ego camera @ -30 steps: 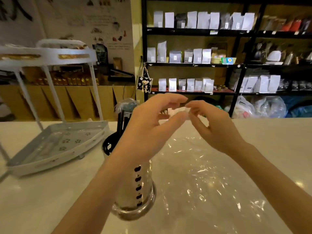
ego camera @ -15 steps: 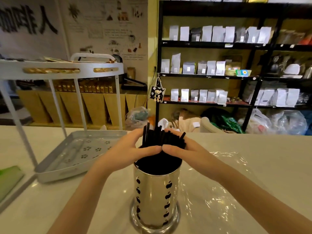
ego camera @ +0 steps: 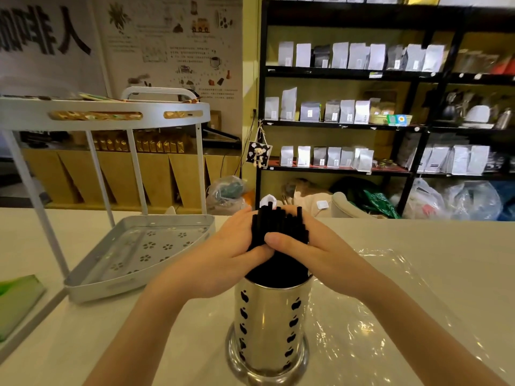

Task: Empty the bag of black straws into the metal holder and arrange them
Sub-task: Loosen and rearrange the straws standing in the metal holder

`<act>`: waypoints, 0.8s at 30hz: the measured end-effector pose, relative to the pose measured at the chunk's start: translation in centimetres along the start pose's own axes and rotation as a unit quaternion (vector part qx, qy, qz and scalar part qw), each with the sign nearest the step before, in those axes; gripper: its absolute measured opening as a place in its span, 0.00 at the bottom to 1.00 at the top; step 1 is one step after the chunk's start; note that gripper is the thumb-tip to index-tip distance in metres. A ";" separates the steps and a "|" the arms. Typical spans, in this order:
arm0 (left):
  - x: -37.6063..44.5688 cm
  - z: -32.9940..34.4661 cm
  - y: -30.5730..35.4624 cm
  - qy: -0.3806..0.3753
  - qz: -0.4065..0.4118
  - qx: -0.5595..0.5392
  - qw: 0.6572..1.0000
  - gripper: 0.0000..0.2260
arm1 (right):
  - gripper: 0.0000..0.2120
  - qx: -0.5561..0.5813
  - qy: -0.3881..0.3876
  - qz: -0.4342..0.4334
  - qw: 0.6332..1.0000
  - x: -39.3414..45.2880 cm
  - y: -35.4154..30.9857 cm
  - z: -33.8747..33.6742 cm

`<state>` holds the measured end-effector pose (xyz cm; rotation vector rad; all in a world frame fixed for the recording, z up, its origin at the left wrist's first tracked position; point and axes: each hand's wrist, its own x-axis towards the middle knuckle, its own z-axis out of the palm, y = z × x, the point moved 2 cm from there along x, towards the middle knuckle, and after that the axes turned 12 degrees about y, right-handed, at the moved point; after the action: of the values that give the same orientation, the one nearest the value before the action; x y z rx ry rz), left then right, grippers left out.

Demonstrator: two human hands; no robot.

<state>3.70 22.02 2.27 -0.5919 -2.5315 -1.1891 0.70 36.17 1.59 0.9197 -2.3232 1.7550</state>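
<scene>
Your left hand (ego camera: 223, 254) and your right hand (ego camera: 309, 246) are both closed around the bundle of black straws (ego camera: 276, 224), one from each side, with the thumbs meeting in front of it. The palms face each other and both forearms rise from the lower edge of the view. The straws stand upright in the metal holder (ego camera: 269, 327), and their tops come out above your fingers. The holder stands on the tabletop (ego camera: 432, 235), close to the near edge, and its wall has dark leaf-shaped holes. The clear plastic bag (ego camera: 370, 316) lies flat just right of the holder. To the left stands a white rack (ego camera: 111, 118); its lower tray (ego camera: 92, 285) is near your left forearm. The tabletop is open on the far right. On the wall banner (ego camera: 44, 37), a large black character "人" can be read; the smaller poster text is too small to read.
</scene>
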 end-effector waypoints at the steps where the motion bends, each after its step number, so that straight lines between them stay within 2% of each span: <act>1: -0.1 -0.1 0.1 0.000 0.010 0.002 1.000 0.13 | 0.14 0.000 0.004 -0.007 1.000 -0.2 -0.2 0.0; 4: -0.3 -0.3 0.2 -0.009 0.018 0.004 1.000 0.14 | 0.15 0.015 0.007 -0.009 1.000 -0.8 -0.6 0.1; 10: -0.8 -0.9 0.4 -0.080 -0.010 0.009 0.997 0.17 | 0.18 -0.012 -0.033 0.012 0.999 -1.6 -1.1 -0.1; 17: -0.9 -1.1 0.7 -0.062 -0.018 0.033 0.997 0.25 | 0.26 -0.091 -0.078 0.001 0.993 -2.2 -2.1 -2.1; 21: -0.9 -0.9 1.1 -0.048 -0.045 0.018 0.998 0.32 | 0.28 -0.143 -0.066 -0.018 0.987 -2.5 -2.4 -3.3; 24: -1.1 -0.6 1.3 -0.046 -0.042 0.003 0.998 0.36 | 0.29 -0.135 -0.006 -0.062 0.989 -2.4 -2.5 -2.9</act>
<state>5.32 22.07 3.06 -0.5567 -2.6610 -1.2073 3.08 39.38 3.66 1.0035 -2.3758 1.3511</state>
